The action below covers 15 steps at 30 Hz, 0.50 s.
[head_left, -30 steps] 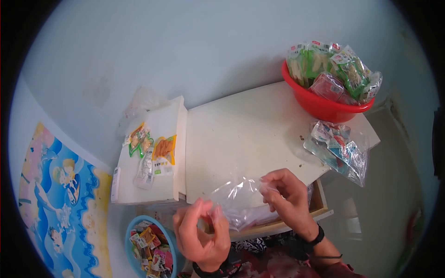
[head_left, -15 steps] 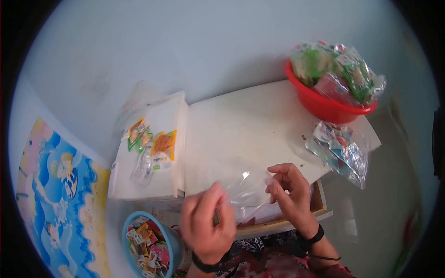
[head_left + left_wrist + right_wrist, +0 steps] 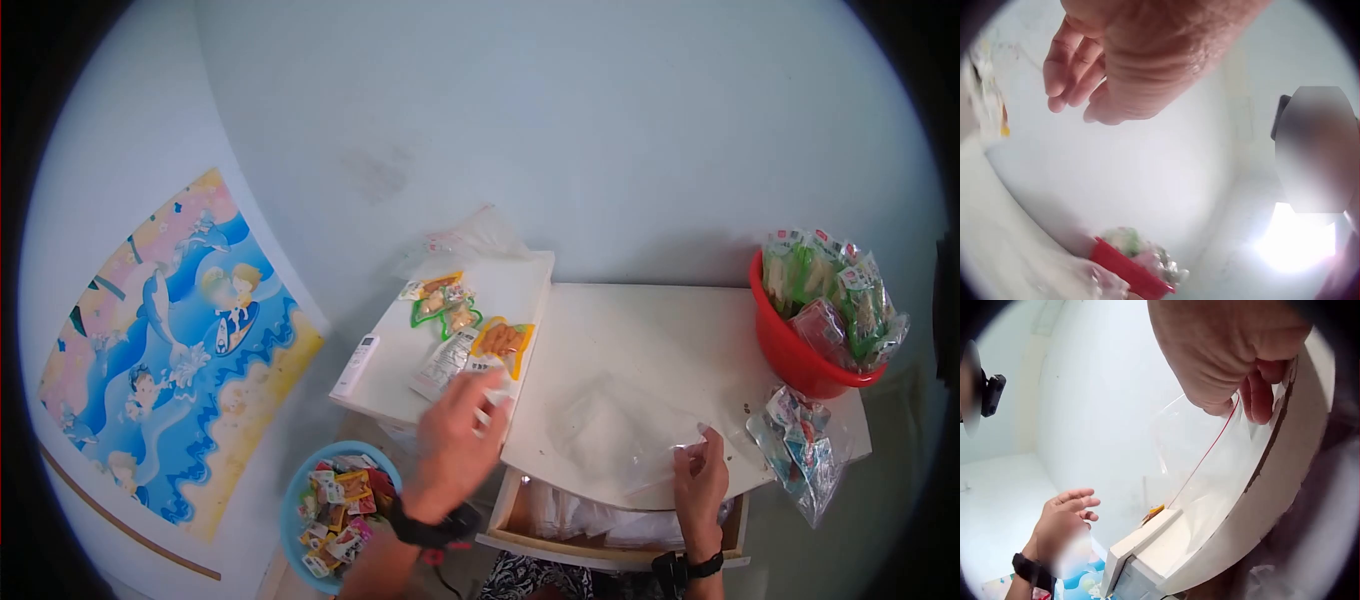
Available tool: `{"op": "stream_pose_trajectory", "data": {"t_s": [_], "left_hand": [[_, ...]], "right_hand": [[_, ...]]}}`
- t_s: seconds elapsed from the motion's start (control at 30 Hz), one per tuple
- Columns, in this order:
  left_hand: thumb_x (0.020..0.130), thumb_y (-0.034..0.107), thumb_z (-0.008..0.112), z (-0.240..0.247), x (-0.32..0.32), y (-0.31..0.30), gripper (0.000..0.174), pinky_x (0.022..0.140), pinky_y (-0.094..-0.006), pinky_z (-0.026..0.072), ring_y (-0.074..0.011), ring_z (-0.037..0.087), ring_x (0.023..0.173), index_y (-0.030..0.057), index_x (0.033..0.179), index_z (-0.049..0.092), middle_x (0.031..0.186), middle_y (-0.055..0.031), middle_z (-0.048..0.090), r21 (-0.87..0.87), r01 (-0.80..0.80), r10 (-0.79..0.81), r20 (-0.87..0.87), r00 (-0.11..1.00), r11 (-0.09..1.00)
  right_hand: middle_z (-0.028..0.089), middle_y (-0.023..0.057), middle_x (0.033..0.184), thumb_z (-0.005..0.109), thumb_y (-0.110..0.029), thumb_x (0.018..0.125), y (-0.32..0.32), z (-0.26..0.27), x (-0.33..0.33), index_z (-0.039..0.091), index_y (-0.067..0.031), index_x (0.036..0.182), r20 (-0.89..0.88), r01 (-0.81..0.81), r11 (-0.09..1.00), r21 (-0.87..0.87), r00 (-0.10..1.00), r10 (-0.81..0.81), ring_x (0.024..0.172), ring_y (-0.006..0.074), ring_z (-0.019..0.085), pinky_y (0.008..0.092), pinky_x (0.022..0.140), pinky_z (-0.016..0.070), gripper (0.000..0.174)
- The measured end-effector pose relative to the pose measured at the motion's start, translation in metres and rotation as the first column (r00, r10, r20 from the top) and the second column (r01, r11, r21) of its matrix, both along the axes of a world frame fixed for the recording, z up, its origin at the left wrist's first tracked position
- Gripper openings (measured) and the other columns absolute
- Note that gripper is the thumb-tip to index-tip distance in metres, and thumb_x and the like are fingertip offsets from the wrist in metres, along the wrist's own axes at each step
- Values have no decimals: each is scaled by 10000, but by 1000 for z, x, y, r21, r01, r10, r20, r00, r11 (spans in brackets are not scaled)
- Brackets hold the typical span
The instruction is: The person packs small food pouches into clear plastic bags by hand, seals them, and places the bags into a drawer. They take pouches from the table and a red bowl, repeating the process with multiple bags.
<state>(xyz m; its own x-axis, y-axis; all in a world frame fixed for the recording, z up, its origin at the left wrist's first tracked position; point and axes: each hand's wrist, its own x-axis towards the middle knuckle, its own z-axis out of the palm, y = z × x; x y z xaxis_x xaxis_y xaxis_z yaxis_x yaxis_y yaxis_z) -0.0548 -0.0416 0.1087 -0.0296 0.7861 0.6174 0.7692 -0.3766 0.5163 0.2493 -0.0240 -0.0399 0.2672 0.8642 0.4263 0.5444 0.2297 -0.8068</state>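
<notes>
My right hand (image 3: 702,485) pinches the edge of a clear plastic zip bag (image 3: 1210,456) with a red line along its top. The bag lies spread over the white tabletop (image 3: 640,320). My left hand (image 3: 455,445) is off the bag, raised near the front edge of the white raised surface, its fingers loosely bent and holding nothing. Close to its fingertips are a yellow-edged food packet (image 3: 503,338) and a silver printed packet (image 3: 440,372). A green-edged packet (image 3: 458,316) lies just behind them.
At the right stands a red basin (image 3: 785,355) full of green packets, with a bagged blue-and-red item (image 3: 795,440) before it. A pulled-out drawer (image 3: 512,505) holds clear bags. A blue basin (image 3: 293,505) of small packets stands lower left. A white remote (image 3: 357,366) lies on the raised surface.
My left hand has let go of the bag and moved left and forward to the packets. My right hand has carried the bag rightward, down onto the table. The head view has tilted up and left.
</notes>
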Motion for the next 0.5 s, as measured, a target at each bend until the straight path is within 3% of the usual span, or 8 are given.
{"op": "stream_pose_trajectory", "data": {"t_s": [0.03, 0.07, 0.13, 0.2, 0.3, 0.33, 0.5], "left_hand": [[902, 57, 728, 8, -23, 11, 317, 675, -346, 564, -230, 694, 810, 44, 1211, 660, 1068, -114, 683, -21, -55, 54, -71, 996, 998], [904, 95, 726, 12, -47, 25, 292, 699, -383, 575, -268, 706, 821, 50, 1185, 662, 1055, -128, 680, -39, -111, 104, -141, 985, 993], [900, 154, 734, 11, -102, 59, 284, 773, -425, 566, -302, 703, 882, 46, 1155, 671, 1050, -147, 689, -43, -154, 137, -272, 953, 987], [893, 208, 747, 14, -140, 89, 316, 827, -458, 548, -348, 693, 961, 31, 1145, 676, 1060, -171, 697, -180, -214, 163, -261, 952, 960], [884, 248, 755, 5, -174, 133, 363, 855, -475, 533, -380, 679, 1026, 17, 1152, 672, 1083, -186, 700, -123, -240, 183, -354, 917, 963], [906, 411, 732, 8, -172, 144, 509, 927, -488, 516, -398, 664, 1116, 15, 1217, 661, 1146, -212, 707, -167, -249, 171, -377, 910, 954], [841, 687, 689, 14, -140, 198, 870, 1043, -457, 479, -379, 612, 1270, 24, 1393, 580, 1340, -237, 654, -406, -270, 119, -359, 926, 873]], "right_hand": [[637, 62, 819, 710, 1, 923, -2, 1, -2, 536, 0, 1341, 9, 24, 999, 36, 1000, -24, 647, 121, 586, 276, 607, 481, 452], [658, 98, 952, 754, -37, 893, -4, 2, 0, 511, -9, 1397, -22, 9, 1000, -20, 1000, -9, 697, 183, 605, 312, 636, 498, 560], [638, 118, 1029, 740, -50, 907, -6, 1, -2, 499, -3, 1417, -46, 2, 998, 62, 999, 0, 724, 181, 595, 313, 649, 497, 567], [616, 132, 1094, 723, -72, 926, -7, 0, -2, 490, 2, 1433, -69, -8, 995, 100, 998, 15, 748, 178, 581, 313, 661, 495, 564], [590, 136, 1144, 694, -115, 956, -9, 0, 0, 486, 11, 1438, -105, -25, 995, 94, 994, 34, 766, 171, 557, 309, 676, 486, 540], [589, 131, 1143, 686, -129, 964, -10, 2, 0, 489, 14, 1433, -120, -25, 996, 87, 992, 35, 765, 167, 550, 306, 680, 483, 529], [583, 126, 1148, 670, -140, 974, -11, 6, -1, 496, 22, 1419, -179, -40, 996, 74, 982, 52, 757, 157, 526, 291, 682, 469, 504]]}}
